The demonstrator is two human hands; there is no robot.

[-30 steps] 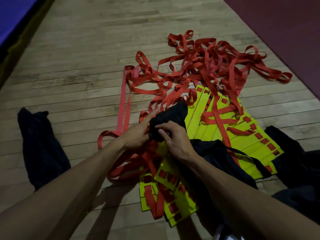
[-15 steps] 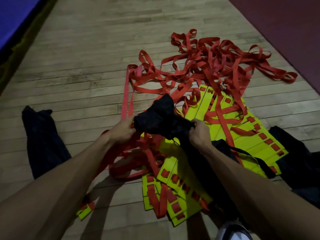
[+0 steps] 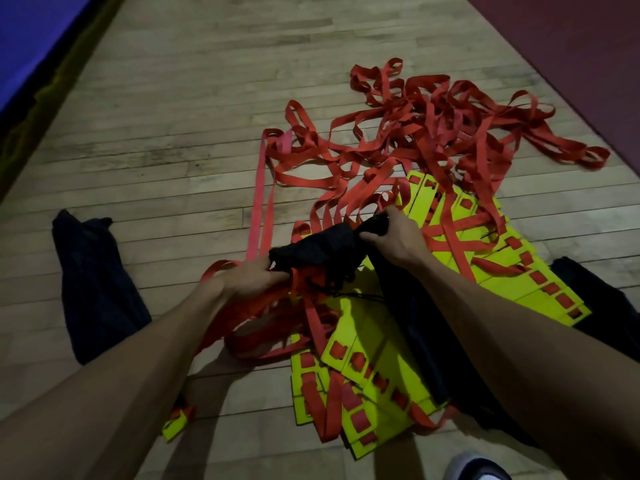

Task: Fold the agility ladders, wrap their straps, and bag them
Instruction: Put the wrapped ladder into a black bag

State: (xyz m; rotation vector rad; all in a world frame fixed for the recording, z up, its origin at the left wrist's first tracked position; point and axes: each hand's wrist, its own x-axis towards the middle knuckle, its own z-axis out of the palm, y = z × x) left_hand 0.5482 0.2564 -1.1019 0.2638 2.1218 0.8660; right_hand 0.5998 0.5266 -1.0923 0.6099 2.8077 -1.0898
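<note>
Both grips, left hand and right hand, clenched on crumpled black fabric bag above yellow rungs.

A black fabric bag is being held bunched above the pile, with its body trailing down to the floor on the right. Yellow ladder rungs with red strap patches are lying fanned in an untidy stack beneath it; a second fanned group is lying further right. Red straps are lying loose and tangled across the wooden floor beyond the rungs, unwrapped. Two further dark bags are lying flat, one left, one right.
</note>
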